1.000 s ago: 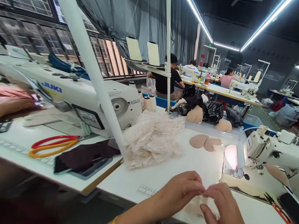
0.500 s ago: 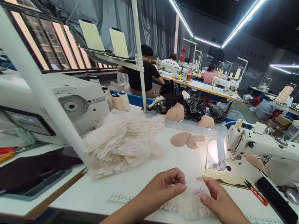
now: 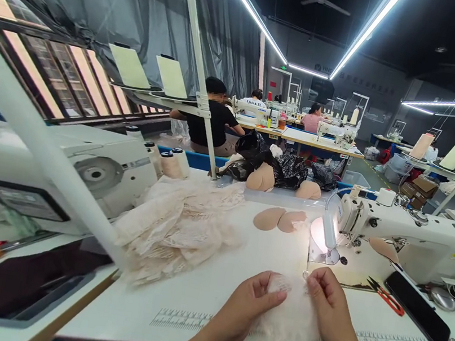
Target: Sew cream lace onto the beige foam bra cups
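A sheer cream lace piece (image 3: 293, 320) hangs between my two hands over the front of the white table. My left hand (image 3: 252, 305) pinches its upper left edge between thumb and fingers. With thumb and fingertips my right hand (image 3: 327, 302) grips the upper right edge. Beyond the hands, two beige cups (image 3: 268, 219) lie side by side, the right one with a bit of lace on it. A heap of cream lace (image 3: 185, 224) spreads to the left. The lit sewing machine (image 3: 411, 223) stands at the right, a pale piece near its needle.
Red-handled snips (image 3: 386, 297) and a black phone (image 3: 418, 310) lie right of my hands. A measuring strip (image 3: 179, 318) runs along the front edge. A white pole (image 3: 55, 150) crosses the left side. Black bags (image 3: 291, 171) and more cups sit behind; people work farther back.
My left hand has closed on the lace, which now stretches up between both hands. My right hand has moved its grip to the top edge. The view has shifted slightly.
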Available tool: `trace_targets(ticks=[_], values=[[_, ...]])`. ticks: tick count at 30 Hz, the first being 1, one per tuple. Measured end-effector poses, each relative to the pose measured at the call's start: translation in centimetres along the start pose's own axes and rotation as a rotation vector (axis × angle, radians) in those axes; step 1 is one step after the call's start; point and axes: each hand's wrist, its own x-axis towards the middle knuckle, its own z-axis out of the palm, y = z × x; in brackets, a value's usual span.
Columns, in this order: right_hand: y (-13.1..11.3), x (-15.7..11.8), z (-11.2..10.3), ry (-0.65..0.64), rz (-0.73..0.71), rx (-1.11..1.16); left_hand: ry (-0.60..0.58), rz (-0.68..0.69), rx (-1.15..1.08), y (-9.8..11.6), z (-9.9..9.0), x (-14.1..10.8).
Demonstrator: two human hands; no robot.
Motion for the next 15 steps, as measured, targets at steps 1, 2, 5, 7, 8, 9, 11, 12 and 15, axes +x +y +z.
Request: trace_targets(ticks=[1, 2, 5, 7, 8, 9, 11, 12, 15], values=[[0.1, -0.1, 0.2, 0.021, -0.046, -0.059, 0.04, 0.023, -0.046, -0.1, 0.1, 0.1], [0.2, -0.2, 0.4, 0.035, -0.084, -0.096, 0.079, 0.042, -0.089, -0.4, 0.3, 0.3], [0.1, -0.5, 1.2, 0.053, -0.057, -0.003, 0.116, 0.054, -0.116, -1.5, 0.5, 0.9], [0.0, -0.3, 1.4, 0.036, 0.073, 0.168, 0.07, 0.03, -0.021, -1.9, 0.1, 1.5], [-0.1, 0.1, 1.3, 0.019, 0.134, 0.228, 0.033, 0.021, 0.078, -1.8, -0.3, 1.9], [0.0, 0.6, 1.0, 0.007, 0.178, 0.25, -0.002, 0.036, 0.226, -1.4, -0.9, 2.5], [0.3, 1.8, 0.3, -0.003, 0.199, 0.168, -0.043, 0.138, 0.655, 0.1, -2.5, 4.3], [0.5, 2.5, -0.1, 0.007, 0.183, 0.09, -0.04, 0.221, 0.884, 1.0, -3.4, 5.6], [1.7, 4.1, -1.0, 0.051, 0.125, -0.07, 0.011, 0.36, 1.269, 3.6, -5.3, 10.5]])
